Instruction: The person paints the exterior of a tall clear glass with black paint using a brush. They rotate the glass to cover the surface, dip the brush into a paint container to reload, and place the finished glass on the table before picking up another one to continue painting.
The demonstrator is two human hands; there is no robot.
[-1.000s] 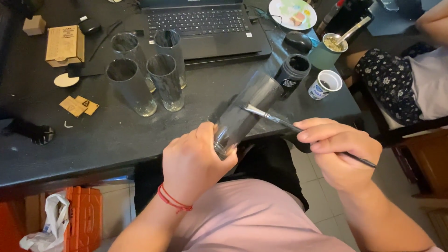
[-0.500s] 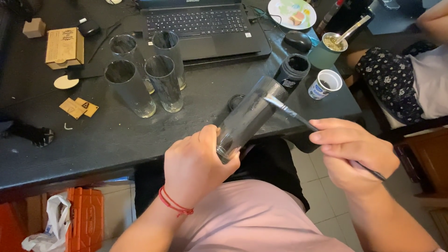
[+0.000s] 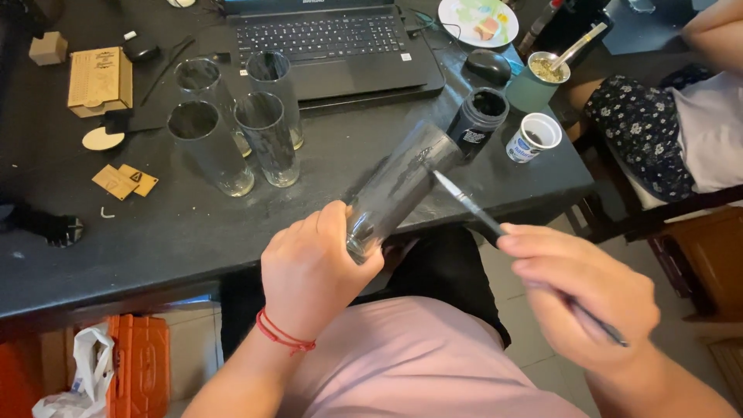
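Observation:
My left hand (image 3: 309,271) grips the base of a tall clear glass (image 3: 398,186) that is tilted, its mouth pointing away and to the right over the table edge. My right hand (image 3: 584,290) holds a thin paintbrush (image 3: 472,209) like a pen, the brush tip just off the glass's side near its mouth. A red string bracelet circles my left wrist. Just beyond the glass's mouth stand an open dark paint jar (image 3: 476,120) and a small white cup (image 3: 534,137).
Several tall empty glasses (image 3: 267,139) stand mid-table in front of a laptop (image 3: 333,39). Small wooden pieces and a wooden box (image 3: 101,77) lie at left. A mouse, a green cup with a spoon (image 3: 542,77) and a plate sit far right. Another person sits at right.
My right hand has drawn the paintbrush back to the right, so its tip has moved from over the glass's middle to beside its mouth. The left hand keeps the glass tilted.

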